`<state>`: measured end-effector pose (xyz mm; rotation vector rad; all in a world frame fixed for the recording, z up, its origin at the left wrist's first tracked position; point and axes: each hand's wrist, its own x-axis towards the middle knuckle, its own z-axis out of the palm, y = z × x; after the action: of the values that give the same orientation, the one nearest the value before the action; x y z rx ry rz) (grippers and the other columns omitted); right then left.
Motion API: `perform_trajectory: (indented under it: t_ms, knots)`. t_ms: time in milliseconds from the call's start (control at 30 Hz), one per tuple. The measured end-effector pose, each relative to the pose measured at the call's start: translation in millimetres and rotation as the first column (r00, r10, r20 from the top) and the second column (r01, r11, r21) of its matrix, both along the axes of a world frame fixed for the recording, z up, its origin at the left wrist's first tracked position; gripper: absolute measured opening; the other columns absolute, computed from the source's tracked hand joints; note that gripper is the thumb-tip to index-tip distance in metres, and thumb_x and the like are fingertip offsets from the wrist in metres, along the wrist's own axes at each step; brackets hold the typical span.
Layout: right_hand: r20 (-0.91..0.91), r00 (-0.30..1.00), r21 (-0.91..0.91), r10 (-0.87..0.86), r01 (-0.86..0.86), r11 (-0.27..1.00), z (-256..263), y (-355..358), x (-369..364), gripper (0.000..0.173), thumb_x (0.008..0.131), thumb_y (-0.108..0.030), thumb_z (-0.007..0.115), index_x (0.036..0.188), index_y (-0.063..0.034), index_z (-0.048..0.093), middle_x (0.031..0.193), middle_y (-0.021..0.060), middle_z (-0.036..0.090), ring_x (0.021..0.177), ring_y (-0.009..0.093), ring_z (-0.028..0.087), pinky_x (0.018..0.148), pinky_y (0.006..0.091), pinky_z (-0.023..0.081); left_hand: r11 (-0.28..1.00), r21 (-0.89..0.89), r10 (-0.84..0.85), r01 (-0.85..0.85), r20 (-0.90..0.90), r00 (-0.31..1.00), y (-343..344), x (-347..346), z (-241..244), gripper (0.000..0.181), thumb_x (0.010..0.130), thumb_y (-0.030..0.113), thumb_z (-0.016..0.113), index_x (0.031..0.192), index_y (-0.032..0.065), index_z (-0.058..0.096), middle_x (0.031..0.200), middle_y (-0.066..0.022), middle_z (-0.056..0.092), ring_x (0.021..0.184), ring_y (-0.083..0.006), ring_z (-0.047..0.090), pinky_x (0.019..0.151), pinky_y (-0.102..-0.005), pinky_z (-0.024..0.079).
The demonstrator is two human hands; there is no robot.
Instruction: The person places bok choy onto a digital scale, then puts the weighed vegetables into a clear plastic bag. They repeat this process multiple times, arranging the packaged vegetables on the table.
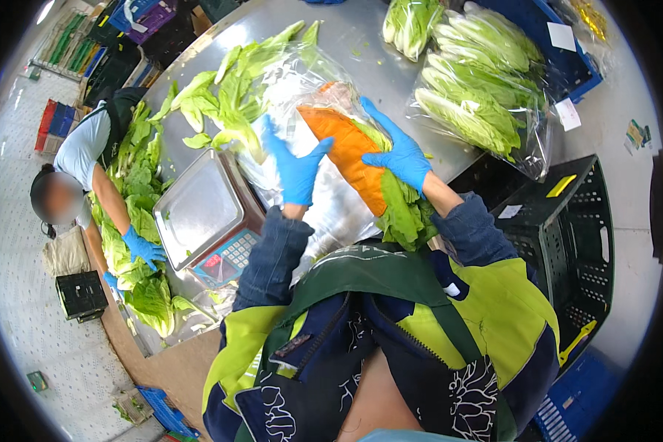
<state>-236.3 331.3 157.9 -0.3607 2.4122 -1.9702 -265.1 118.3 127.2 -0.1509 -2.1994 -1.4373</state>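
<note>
My right hand [400, 152], in a blue glove, rests on an orange sheet [342, 149] wrapped partly round a head of leafy green lettuce [406, 215]. Its thumb lies on the orange sheet and its fingers reach along the far side. To the left, my left hand [295, 157], gloved too, is spread with nothing in it, over clear plastic bags [331, 215]. The thumb tip comes close to the orange sheet's edge; whether they touch I cannot tell. Loose green leaves [221, 105] lie beyond on the metal table [359, 27].
A digital scale [201, 204] stands at the left. Past it, a co-worker's gloved hands [143, 248] are at a row of lettuce [138, 204]. Bagged lettuce heads [469, 105] lie at the upper right beside a blue crate [591, 72]. A black crate [552, 265] is at my right.
</note>
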Motion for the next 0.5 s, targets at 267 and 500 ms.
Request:
perform_trajectory:
  t_ms: [267, 500]
  knots:
    - [0.124, 0.983, -0.279, -0.137, 0.167, 0.946, -22, 8, 14, 0.088, 0.071, 0.003, 0.074, 0.146, -0.0115, 0.031, 0.152, 0.0067, 0.03, 0.139, 0.02, 0.028, 0.11, 0.0299, 0.03, 0.98, -0.18, -0.053, 0.081, 0.157, 0.986, 20, 8, -20, 0.015, 0.089, 0.014, 0.065, 0.081, 0.0037, 0.057, 0.073, -0.0086, 0.063, 0.065, -0.0165, 0.059, 0.061, -0.0291, 0.047]
    - [0.476, 0.878, -0.536, -0.06, 0.343, 0.771, -24, 30, -9, 0.103, 0.073, -0.001, 0.076, 0.151, -0.0104, 0.009, 0.144, 0.016, 0.036, 0.123, 0.025, 0.047, 0.099, 0.0361, 0.044, 0.832, -0.004, -0.554, 0.555, 0.053, 0.831, 22, 37, -44, 0.013, 0.084, -0.003, 0.064, 0.095, -0.0002, 0.057, 0.102, -0.0103, 0.055, 0.082, -0.0156, 0.054, 0.075, -0.0275, 0.046]
